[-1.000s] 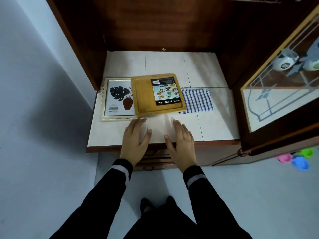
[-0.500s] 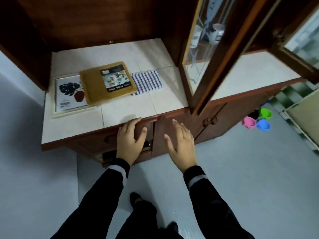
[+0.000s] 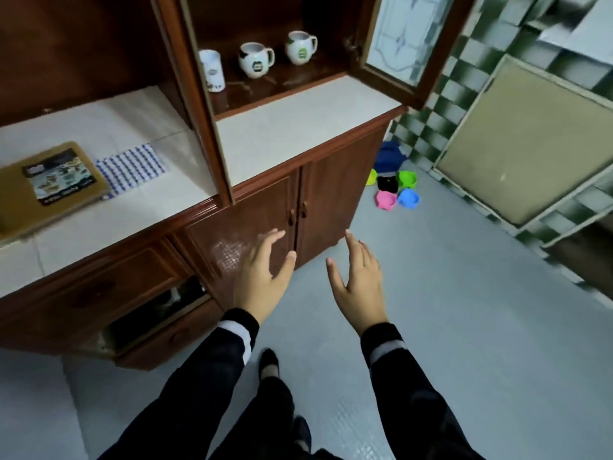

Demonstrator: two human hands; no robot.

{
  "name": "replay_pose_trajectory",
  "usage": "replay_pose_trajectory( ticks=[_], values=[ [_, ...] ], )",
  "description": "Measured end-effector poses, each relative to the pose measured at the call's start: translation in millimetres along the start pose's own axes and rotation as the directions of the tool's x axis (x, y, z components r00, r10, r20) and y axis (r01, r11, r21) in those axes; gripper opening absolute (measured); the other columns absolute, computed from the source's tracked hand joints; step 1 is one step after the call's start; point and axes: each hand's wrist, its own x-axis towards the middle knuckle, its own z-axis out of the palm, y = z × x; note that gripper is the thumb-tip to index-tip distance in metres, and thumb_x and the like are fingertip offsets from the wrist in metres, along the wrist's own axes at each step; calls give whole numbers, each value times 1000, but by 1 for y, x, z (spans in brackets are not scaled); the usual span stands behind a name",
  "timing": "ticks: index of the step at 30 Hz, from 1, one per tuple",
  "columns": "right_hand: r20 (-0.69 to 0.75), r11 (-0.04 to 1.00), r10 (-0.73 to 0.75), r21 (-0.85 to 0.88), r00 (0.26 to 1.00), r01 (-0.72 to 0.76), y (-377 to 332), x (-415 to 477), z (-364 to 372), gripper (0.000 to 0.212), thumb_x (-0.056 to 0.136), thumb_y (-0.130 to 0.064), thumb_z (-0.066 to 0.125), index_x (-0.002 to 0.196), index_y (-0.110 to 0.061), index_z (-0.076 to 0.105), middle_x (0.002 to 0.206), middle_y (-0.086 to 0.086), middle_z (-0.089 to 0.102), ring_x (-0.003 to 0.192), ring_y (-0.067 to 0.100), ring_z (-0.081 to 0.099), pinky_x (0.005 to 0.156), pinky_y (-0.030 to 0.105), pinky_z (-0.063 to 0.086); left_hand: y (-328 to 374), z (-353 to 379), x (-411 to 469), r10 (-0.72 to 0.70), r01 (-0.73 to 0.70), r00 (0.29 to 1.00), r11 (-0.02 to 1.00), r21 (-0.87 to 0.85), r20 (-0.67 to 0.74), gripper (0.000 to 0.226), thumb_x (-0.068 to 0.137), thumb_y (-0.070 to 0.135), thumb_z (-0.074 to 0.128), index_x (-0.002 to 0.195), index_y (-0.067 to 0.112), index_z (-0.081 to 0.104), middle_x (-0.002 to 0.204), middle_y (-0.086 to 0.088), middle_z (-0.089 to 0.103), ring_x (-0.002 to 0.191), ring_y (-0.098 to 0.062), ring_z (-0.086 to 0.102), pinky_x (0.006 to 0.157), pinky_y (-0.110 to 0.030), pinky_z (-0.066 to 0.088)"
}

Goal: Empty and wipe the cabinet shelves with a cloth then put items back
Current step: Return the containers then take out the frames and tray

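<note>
The left hand (image 3: 262, 277) and right hand (image 3: 356, 280) are hovering empty, fingers spread. Three mugs (image 3: 255, 59) are standing on the shelf (image 3: 298, 76); one checked cloth (image 3: 131, 169) is lying on the worktop (image 3: 132, 214) beside one food tray (image 3: 49, 184).

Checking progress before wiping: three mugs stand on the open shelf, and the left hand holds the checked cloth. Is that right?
Not quite. In the head view the three mugs stand on the open shelf, but the left hand holds nothing; the checked cloth lies on the counter beside the food tray.

Home, wooden cabinet (image 3: 298, 207), mugs (image 3: 255, 59), tiled wall (image 3: 441, 104)
</note>
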Motion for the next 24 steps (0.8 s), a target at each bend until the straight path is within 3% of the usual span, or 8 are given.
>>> replay_pose_trajectory(
  ticks=[4,7,10,13,19,24],
  values=[
    [-30,999,37,-13,999,-38,26,21,-16,58,95,-37,48,147,-13,39,144,3,49,138,29,37,111,43,30,19,33,31,100,-101,995,994,30,17,40,93,38,59,130,22,59,137,6,57,125,-11,50,97,-6,25],
    [-77,997,56,-54,995,-60,49,50,-21,56,96,-37,50,147,-16,39,142,4,52,138,29,38,112,43,30,23,56,71,127,-125,992,988,93,-18,44,92,46,51,128,22,59,135,5,59,125,-14,53,104,-32,38],
    [-118,990,114,-72,986,-123,65,84,-22,55,97,-37,50,145,-14,41,140,6,54,137,29,40,112,44,32,27,74,109,105,-93,992,982,162,-70,42,93,45,46,128,24,59,136,5,59,128,-16,51,115,-47,29],
    [-103,992,98,-64,990,-105,78,134,-23,57,97,-40,47,146,-12,40,140,7,53,135,30,42,111,46,35,34,97,152,99,-84,992,983,165,-83,42,93,44,44,128,25,59,137,4,59,130,-18,50,118,-49,23],
    [-116,999,21,-33,993,-25,84,244,-28,57,96,-40,45,145,-11,41,140,7,53,136,28,42,111,43,36,47,116,244,135,-113,977,985,132,-166,39,92,41,46,124,22,60,131,3,62,125,-21,54,107,-57,37],
    [-104,998,-50,-30,993,47,84,306,-20,57,95,-37,48,144,-7,42,138,12,55,136,31,42,111,46,35,55,122,303,133,-97,969,980,177,-210,40,92,42,45,125,25,58,133,4,60,127,-19,51,114,-53,30]
  ],
)
